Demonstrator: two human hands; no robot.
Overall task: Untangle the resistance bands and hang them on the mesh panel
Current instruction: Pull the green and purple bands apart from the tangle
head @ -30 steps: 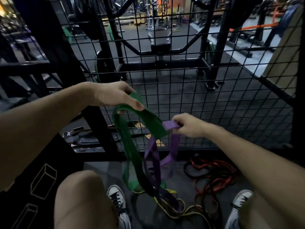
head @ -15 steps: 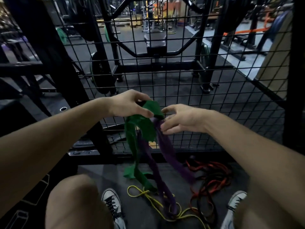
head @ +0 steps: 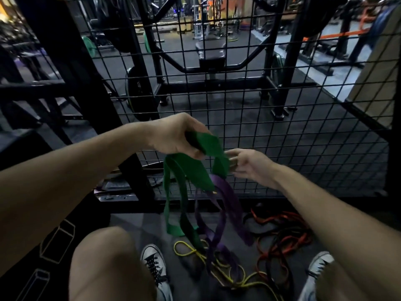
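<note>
Gym floor (head: 134,222), dark and rubbery, lay nearest, with a yellow band (head: 195,253) and a red band (head: 280,242) heaped between the shoes, probably waiting their turn. Above them the left hand (head: 173,135) had its grip curled round the top of the green band (head: 184,170), holding it high so the loops hung free. Just right, the right hand (head: 249,164) pinched the same band's far fold, seemingly to work the purple band (head: 225,192) loose. Beyond stood the mesh panel (head: 303,127), nothing hung yet.
</note>
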